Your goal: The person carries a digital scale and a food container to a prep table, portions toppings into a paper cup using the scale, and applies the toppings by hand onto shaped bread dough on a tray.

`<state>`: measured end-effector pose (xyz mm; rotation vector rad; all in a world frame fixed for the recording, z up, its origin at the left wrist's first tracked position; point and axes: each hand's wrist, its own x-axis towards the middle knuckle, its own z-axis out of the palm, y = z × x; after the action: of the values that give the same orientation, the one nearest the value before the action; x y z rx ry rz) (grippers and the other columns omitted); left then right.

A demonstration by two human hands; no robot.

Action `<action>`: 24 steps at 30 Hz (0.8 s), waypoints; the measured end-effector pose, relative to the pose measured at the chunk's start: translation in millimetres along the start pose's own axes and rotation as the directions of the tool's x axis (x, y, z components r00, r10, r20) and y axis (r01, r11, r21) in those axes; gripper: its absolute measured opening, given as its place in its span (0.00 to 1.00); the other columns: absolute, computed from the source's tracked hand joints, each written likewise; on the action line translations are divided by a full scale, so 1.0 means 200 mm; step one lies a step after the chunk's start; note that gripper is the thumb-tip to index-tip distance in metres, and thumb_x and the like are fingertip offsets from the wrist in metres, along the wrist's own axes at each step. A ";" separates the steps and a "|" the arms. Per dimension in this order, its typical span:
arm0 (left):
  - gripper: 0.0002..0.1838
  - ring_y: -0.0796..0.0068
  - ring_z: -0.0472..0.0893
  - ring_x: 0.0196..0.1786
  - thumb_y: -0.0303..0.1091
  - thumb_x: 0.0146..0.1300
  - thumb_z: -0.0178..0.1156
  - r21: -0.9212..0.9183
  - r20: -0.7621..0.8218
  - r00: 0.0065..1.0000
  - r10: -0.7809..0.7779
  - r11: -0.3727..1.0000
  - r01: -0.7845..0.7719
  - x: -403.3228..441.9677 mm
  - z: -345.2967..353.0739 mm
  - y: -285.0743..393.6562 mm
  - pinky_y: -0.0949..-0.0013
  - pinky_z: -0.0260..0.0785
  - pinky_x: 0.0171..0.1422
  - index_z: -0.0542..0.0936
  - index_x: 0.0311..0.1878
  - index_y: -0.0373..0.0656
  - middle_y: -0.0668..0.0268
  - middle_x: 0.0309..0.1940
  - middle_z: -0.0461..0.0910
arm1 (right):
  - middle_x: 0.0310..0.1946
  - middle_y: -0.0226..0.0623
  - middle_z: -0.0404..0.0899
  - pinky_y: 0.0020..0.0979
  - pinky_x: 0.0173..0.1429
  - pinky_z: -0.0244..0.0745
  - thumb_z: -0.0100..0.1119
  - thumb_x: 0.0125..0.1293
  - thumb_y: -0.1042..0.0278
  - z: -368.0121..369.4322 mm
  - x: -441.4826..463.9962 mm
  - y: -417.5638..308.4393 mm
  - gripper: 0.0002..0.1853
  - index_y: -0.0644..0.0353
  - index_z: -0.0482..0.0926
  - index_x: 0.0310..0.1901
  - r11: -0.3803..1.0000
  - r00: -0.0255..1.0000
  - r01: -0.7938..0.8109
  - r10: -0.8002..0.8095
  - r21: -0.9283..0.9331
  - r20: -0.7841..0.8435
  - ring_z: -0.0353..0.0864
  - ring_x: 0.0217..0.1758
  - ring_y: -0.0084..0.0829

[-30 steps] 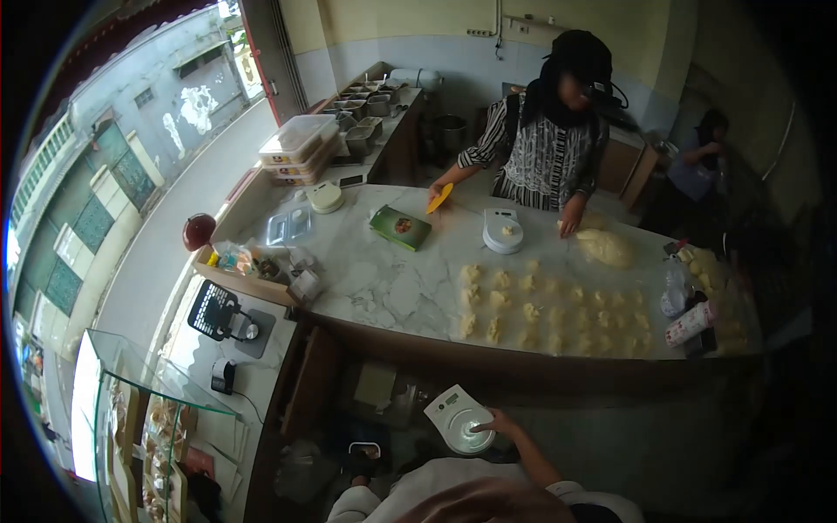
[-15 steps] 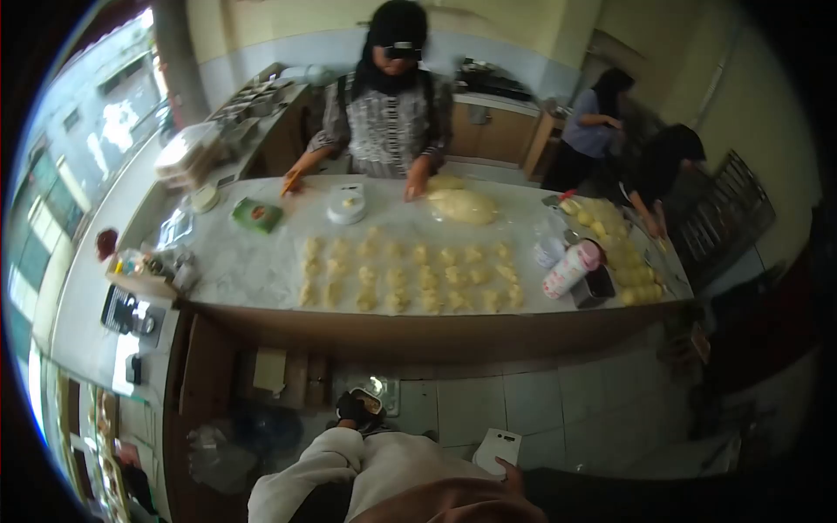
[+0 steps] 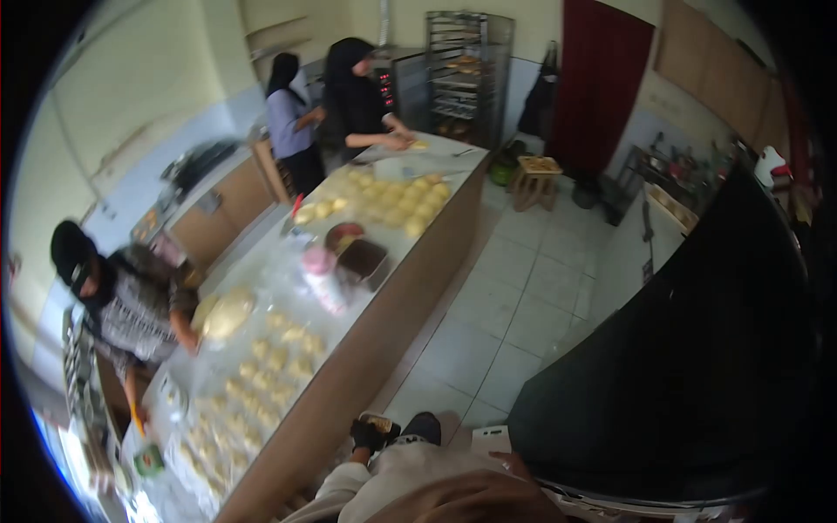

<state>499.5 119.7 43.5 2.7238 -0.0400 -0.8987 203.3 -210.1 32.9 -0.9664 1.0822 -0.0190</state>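
Observation:
My left hand (image 3: 363,435), in a black glove, is low in the middle of the head view. Its fingers are closed around a small dark tray (image 3: 381,424) with light brown food in it. To the right, my bare right hand (image 3: 508,463) grips the edge of a white flat device (image 3: 491,439) with small dark marks; its exact kind is unclear. Both hands are close in front of my body, beside the long work table (image 3: 344,383). Rows of small dough pieces (image 3: 248,383) lie on that table.
A pink-and-white bottle (image 3: 324,281), a metal tin (image 3: 363,261) and dough balls (image 3: 410,199) are on the table. Several people work behind it. A large black surface (image 3: 663,375) stands close on my right. Farther off are a wooden stool (image 3: 534,181) and a tray rack (image 3: 466,78).
My view has swung to the right, bringing in the rack, red door and black surface. The tray and the white device remain in my hands.

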 end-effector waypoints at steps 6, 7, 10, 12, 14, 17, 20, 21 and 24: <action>0.52 0.55 0.71 0.53 0.59 0.24 0.72 0.120 0.059 0.998 0.029 0.992 -0.035 0.35 -0.09 0.33 0.59 0.67 0.55 0.65 0.53 0.37 0.51 0.48 0.70 | 0.41 0.45 0.77 0.36 0.50 0.71 0.74 0.39 0.66 -0.11 0.12 -0.02 0.32 0.68 0.74 0.48 0.988 0.983 -0.091 0.110 0.126 -0.145 0.77 0.46 0.37; 0.53 0.55 0.71 0.53 0.59 0.23 0.72 0.144 0.069 0.997 0.034 0.989 -0.044 0.42 -0.09 0.38 0.59 0.67 0.55 0.64 0.53 0.37 0.51 0.48 0.70 | 0.41 0.45 0.77 0.36 0.50 0.71 0.74 0.39 0.66 -0.12 0.16 -0.04 0.31 0.68 0.74 0.47 0.985 0.979 -0.096 0.119 0.142 -0.164 0.77 0.46 0.37; 0.54 0.55 0.71 0.53 0.60 0.23 0.73 0.220 0.095 0.993 0.068 0.972 -0.087 0.63 -0.18 0.58 0.59 0.67 0.55 0.64 0.54 0.37 0.51 0.48 0.70 | 0.41 0.46 0.77 0.35 0.50 0.71 0.74 0.38 0.66 -0.13 0.28 -0.14 0.31 0.68 0.75 0.47 0.972 0.971 -0.063 0.111 0.226 -0.210 0.77 0.46 0.37; 0.54 0.55 0.71 0.54 0.60 0.22 0.73 0.283 0.108 0.989 0.105 0.950 -0.132 0.79 -0.24 0.74 0.59 0.67 0.55 0.64 0.54 0.37 0.50 0.49 0.70 | 0.41 0.46 0.77 0.35 0.51 0.71 0.75 0.38 0.66 -0.13 0.47 -0.25 0.31 0.67 0.75 0.47 0.945 0.977 0.012 0.058 0.326 -0.206 0.77 0.45 0.37; 0.55 0.55 0.71 0.54 0.60 0.22 0.73 0.339 0.125 0.981 0.149 0.923 -0.183 0.94 -0.28 0.95 0.59 0.67 0.56 0.63 0.54 0.37 0.50 0.49 0.70 | 0.41 0.45 0.78 0.34 0.50 0.72 0.75 0.36 0.66 -0.06 0.57 -0.50 0.31 0.66 0.76 0.46 0.969 0.903 0.039 0.070 0.244 -0.425 0.78 0.45 0.35; 0.56 0.55 0.71 0.54 0.61 0.22 0.73 0.395 0.145 0.966 0.214 0.882 -0.255 1.11 -0.31 1.31 0.59 0.67 0.56 0.63 0.55 0.37 0.50 0.50 0.70 | 0.40 0.43 0.78 0.33 0.48 0.73 0.77 0.33 0.65 -0.08 0.70 -0.80 0.32 0.65 0.76 0.45 0.977 0.760 0.042 0.106 0.211 -0.642 0.78 0.43 0.32; 0.57 0.55 0.71 0.55 0.61 0.21 0.74 0.417 0.153 0.944 0.291 0.848 -0.329 1.26 -0.27 1.72 0.59 0.67 0.56 0.63 0.55 0.36 0.50 0.50 0.70 | 0.40 0.42 0.79 0.30 0.45 0.75 0.77 0.33 0.68 -0.16 0.80 -1.03 0.33 0.67 0.75 0.45 0.914 0.748 0.251 0.025 0.318 -0.663 0.79 0.40 0.30; 0.58 0.55 0.71 0.55 0.61 0.21 0.74 0.418 0.146 0.938 0.313 0.840 -0.346 1.30 -0.24 1.88 0.59 0.68 0.56 0.62 0.56 0.36 0.50 0.50 0.70 | 0.40 0.41 0.79 0.30 0.45 0.75 0.77 0.33 0.69 -0.18 0.82 -1.13 0.33 0.66 0.75 0.46 0.870 0.762 0.321 -0.002 0.374 -0.648 0.79 0.41 0.30; 0.59 0.55 0.71 0.55 0.62 0.20 0.74 0.422 0.121 0.917 0.380 0.817 -0.394 1.38 -0.14 2.30 0.59 0.68 0.57 0.62 0.56 0.36 0.50 0.51 0.69 | 0.37 0.35 0.80 0.27 0.38 0.75 0.77 0.33 0.67 -0.35 1.16 -1.26 0.32 0.64 0.76 0.44 0.784 0.734 0.462 -0.075 0.415 -0.675 0.79 0.34 0.28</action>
<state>765.8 -346.0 26.9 2.9233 -0.8775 -0.8889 375.4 -514.3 23.5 -0.5615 1.4139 -0.9464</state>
